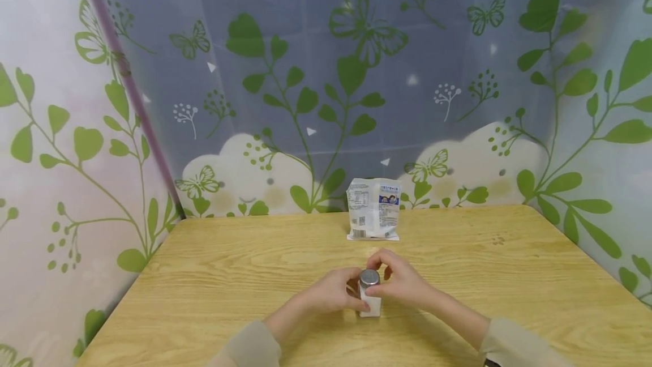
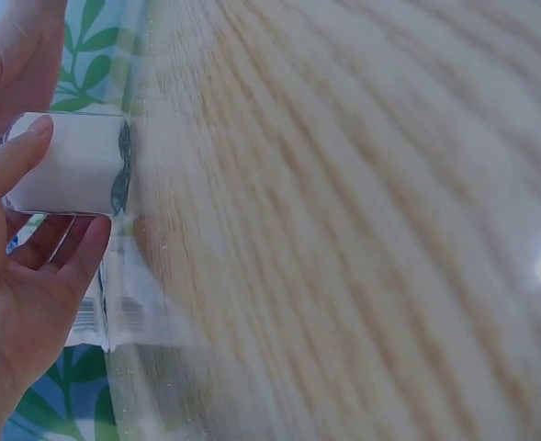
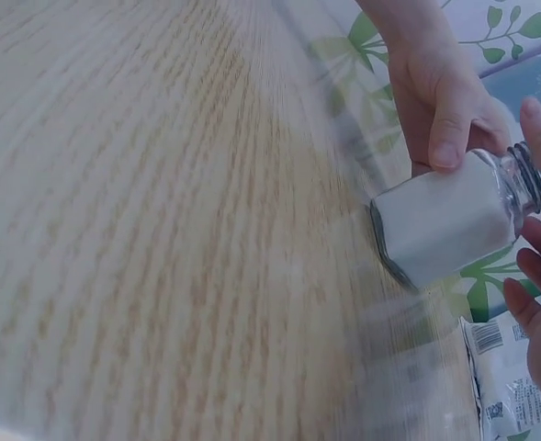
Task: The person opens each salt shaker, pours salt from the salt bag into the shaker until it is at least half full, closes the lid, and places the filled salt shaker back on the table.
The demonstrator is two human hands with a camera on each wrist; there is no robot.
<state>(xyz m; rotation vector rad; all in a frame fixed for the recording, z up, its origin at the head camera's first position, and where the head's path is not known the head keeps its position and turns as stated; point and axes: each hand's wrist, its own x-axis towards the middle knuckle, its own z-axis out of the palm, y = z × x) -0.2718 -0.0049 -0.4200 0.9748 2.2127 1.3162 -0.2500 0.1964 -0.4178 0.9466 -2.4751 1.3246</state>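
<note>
A small squared glass shaker point(image 1: 370, 306) filled with white powder stands upright on the table, with a silver metal cap point(image 1: 369, 277) at its top. My left hand point(image 1: 337, 290) holds the glass body from the left, thumb across the near face and fingers behind, as the left wrist view shows. From the right, my right hand point(image 1: 402, 283) has its thumb and curled fingers around the cap. The right wrist view shows the shaker's glass body point(image 3: 449, 216) and dark ridges at its neck point(image 3: 527, 179), between the two hands.
A white printed packet point(image 1: 374, 209) stands upright behind the hands, near the far edge of the wood-grain table point(image 1: 229, 276). Patterned curtains point(image 1: 305, 72) with green leaves and butterflies enclose the table at the back and both sides.
</note>
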